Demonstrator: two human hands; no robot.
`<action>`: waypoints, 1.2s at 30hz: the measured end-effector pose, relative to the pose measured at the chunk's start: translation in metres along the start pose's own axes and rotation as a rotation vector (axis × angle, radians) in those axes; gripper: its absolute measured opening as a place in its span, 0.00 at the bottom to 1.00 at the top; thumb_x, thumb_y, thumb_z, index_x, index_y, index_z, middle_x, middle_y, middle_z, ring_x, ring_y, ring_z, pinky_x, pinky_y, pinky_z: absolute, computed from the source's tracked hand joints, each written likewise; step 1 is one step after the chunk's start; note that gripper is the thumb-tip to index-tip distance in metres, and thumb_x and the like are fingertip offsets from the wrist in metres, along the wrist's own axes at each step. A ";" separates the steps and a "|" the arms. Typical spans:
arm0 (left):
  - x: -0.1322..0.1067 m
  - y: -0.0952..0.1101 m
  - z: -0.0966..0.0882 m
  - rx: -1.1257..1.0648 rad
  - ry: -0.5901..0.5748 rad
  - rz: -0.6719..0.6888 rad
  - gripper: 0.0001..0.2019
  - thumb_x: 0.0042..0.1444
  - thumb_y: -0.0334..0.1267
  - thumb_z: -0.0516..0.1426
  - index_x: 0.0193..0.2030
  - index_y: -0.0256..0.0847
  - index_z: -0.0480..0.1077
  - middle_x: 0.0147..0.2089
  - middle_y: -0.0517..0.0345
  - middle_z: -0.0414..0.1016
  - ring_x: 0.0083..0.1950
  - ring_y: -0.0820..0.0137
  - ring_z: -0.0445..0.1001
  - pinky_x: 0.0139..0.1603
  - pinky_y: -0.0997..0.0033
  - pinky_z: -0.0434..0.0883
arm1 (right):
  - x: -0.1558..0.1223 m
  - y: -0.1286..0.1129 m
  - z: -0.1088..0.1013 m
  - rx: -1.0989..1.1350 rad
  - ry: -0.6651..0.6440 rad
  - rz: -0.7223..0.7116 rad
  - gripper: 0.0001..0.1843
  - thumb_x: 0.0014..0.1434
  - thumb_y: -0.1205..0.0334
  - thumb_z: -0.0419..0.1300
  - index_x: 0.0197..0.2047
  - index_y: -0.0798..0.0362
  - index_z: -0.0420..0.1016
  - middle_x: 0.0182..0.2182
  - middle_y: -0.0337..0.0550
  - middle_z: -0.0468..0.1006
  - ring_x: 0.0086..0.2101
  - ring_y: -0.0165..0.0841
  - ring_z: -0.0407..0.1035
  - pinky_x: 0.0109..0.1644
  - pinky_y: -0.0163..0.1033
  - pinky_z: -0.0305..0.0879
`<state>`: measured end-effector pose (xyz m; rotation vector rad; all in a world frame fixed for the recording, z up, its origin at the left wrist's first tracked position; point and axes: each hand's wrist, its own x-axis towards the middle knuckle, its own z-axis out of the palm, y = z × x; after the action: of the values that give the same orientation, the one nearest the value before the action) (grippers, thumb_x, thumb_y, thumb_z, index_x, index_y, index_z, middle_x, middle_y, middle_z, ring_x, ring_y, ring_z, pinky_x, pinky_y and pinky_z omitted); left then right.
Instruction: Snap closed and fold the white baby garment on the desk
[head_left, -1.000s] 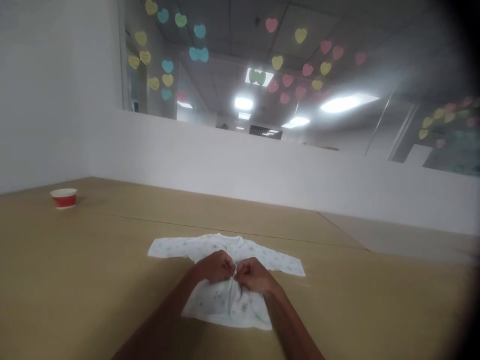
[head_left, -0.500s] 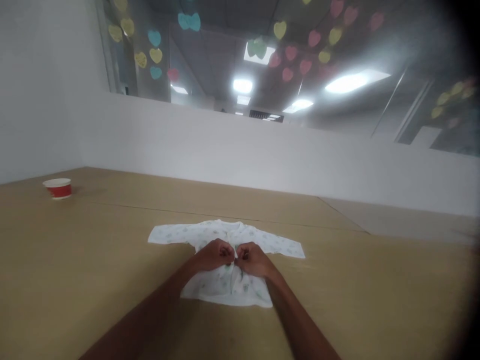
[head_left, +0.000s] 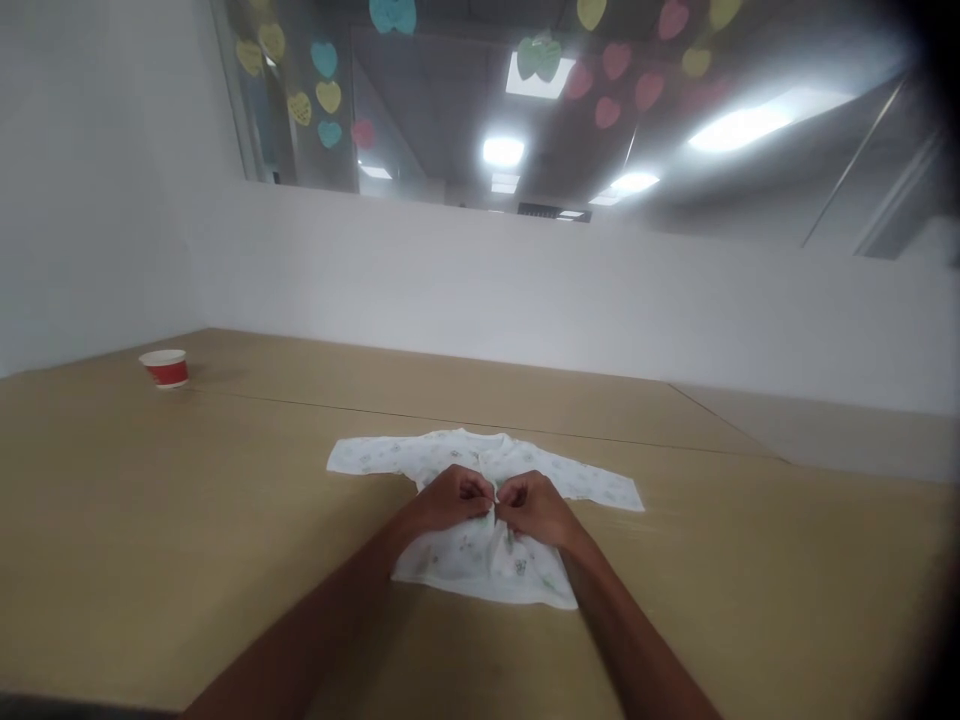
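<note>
A small white baby shirt (head_left: pixel 480 575) with a faint green and grey print lies spread on the table, sleeves out to both sides and neckline away from me. At the middle of its front, my left hand (head_left: pixel 455 498) pinches the cloth along the front opening. My right hand (head_left: pixel 536 508) pinches the opposite edge, its fingertips almost touching those of the left. The fabric is drawn up into folds between the two hands. Any fastener under the fingertips is hidden.
The wooden table (head_left: pixel 225 480) has a seam running across behind the shirt. A red and white paper cup (head_left: pixel 166 370) stands at the far left. Behind rise a white wall (head_left: pixel 450 280) and a window with coloured heart-shaped notes (head_left: pixel 325 58).
The view has shifted, so shirt, hands and cup all appear further right. Both hands still pinch the shirt's front, their fingertips now slightly closer together.
</note>
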<state>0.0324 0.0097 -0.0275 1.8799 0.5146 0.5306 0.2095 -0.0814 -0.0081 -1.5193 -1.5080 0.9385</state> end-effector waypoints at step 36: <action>-0.002 0.005 0.008 0.155 0.183 -0.053 0.12 0.39 0.29 0.55 0.35 0.39 0.62 0.24 0.62 0.71 0.27 0.72 0.68 0.26 0.78 0.59 | 0.005 0.006 0.005 -0.064 -0.056 -0.161 0.03 0.47 0.69 0.58 0.25 0.56 0.74 0.21 0.35 0.69 0.22 0.23 0.61 0.26 0.28 0.55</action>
<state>0.0364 0.0006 -0.0255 1.9681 0.7424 0.6471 0.2076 -0.0767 -0.0151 -1.4025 -1.6881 0.8520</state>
